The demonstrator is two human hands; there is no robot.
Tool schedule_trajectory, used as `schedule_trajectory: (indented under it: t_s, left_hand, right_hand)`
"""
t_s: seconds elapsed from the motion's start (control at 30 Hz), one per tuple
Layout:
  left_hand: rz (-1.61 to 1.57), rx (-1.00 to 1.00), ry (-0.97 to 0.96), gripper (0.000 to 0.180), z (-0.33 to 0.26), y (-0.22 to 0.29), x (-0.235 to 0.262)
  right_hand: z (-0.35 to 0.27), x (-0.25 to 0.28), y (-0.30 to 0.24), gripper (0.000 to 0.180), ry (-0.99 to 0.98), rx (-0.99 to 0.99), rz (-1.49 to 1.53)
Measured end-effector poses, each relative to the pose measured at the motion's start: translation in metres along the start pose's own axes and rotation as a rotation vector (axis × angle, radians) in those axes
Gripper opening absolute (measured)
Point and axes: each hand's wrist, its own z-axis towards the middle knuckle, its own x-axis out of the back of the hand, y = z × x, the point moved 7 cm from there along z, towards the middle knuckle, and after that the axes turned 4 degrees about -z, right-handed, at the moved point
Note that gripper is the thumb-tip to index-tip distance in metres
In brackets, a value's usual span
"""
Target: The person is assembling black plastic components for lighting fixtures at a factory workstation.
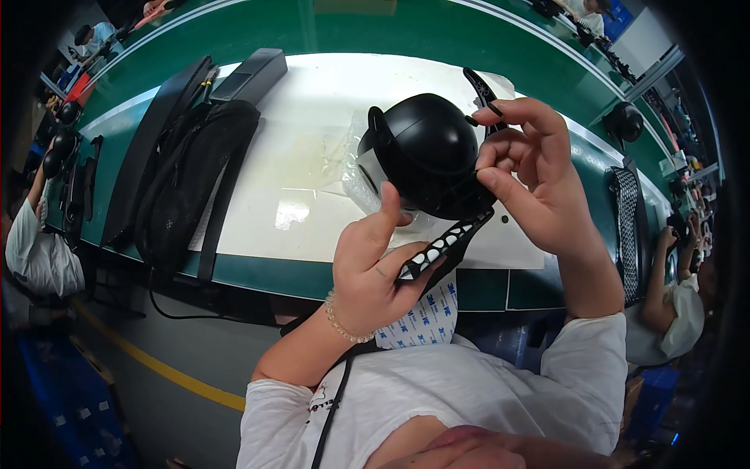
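Note:
A glossy black domed shell (pixel 431 141) with a pale inner side lies on clear bubble wrap (pixel 348 176). Black curved arms stick out from it, one at the upper left and one (pixel 483 92) at the upper right. My left hand (pixel 363 254) is closed around a black strip with white cutouts (pixel 441 248) below the shell, its thumb raised by the shell's lower left edge. My right hand (pixel 539 176) is at the shell's right edge, thumb and curled fingers pinched there; what lies between them is hidden. A printed white sheet (pixel 426 319) hangs beneath the strip.
The work rests on a white board (pixel 266 187) over a green table. At left lie a black mesh bag (pixel 191 176), a long black panel (pixel 148 148) and a grey box (pixel 258 74). A black cable (pixel 187 314) droops off the front edge. Co-workers sit at both sides.

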Motion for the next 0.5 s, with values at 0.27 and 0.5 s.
schedule_trajectory:
  t_s: [0.27, 0.5]
  left_hand:
    - [0.069, 0.025, -0.062, 0.018, -0.001, -0.002, -0.006]
    - [0.06, -0.082, -0.003, 0.024, 0.002, 0.002, -0.004]
  right_hand:
    - [-0.006, -0.003, -0.014, 0.053, -0.011, 0.245, -0.304]
    - [-0.025, -0.028, -0.044, 0.046, -0.129, 0.463, -0.725]
